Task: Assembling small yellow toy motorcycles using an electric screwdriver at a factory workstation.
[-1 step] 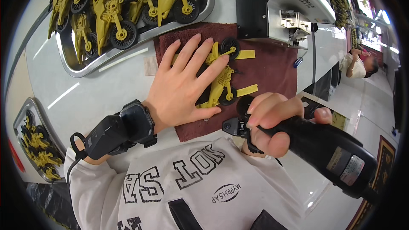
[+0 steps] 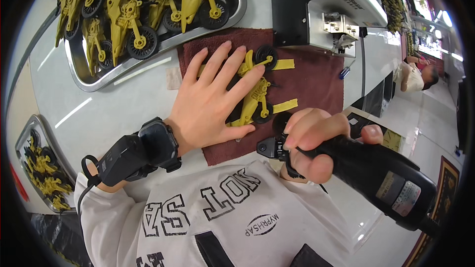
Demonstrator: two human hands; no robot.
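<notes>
Pinning a toy bike for the driver

Gripping a black cylindrical electric screwdriver (image 2: 376,175), the right hand (image 2: 309,141) is wrapped tight round its body, tip near the lower wheel. Left hand (image 2: 215,101) lies flat, fingers spread, pressing a yellow plastic toy motorcycle w/ black wheels (image 2: 255,89) onto a dark red towel cloth (image 2: 316,76). Bit not touching the bike yet, so fastening looks not yet begun on this one; two yellow strips stick out beside it. Beyond, a steel tray (image 2: 99,84) holds many same yellow bikes; can't tell if finished. Second tray (image 2: 22,133) far left. White counter (image 2: 114,113); grey-black machine (image 2: 321,5) behind; shop floor and another person far right.
</notes>
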